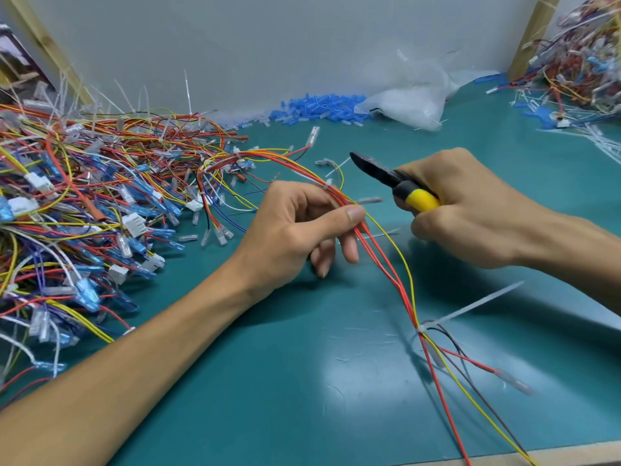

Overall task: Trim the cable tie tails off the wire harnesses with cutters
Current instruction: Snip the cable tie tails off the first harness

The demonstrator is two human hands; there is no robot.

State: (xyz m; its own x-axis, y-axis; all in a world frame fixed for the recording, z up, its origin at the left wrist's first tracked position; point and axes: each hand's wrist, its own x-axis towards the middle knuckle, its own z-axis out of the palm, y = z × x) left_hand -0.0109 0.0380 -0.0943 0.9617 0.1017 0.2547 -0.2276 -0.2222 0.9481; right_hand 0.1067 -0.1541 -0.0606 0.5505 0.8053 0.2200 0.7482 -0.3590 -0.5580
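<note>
My left hand (295, 227) pinches a wire harness (391, 274) of red and yellow wires between thumb and fingers, lifted over the green mat. A white cable tie (422, 327) binds the harness lower down, and its long tail (477, 306) sticks out to the right. Another tie sits on the harness just above my left hand. My right hand (470, 210) grips black cutters with yellow handles (400, 185), jaws pointing left toward the harness, a short way from the wires.
A large tangle of harnesses (84, 203) with blue and white connectors covers the left of the green mat (268, 381). Blue sleeves (319, 109) and a clear plastic bag (413, 99) lie at the back. Another harness pile (578, 62) sits far right.
</note>
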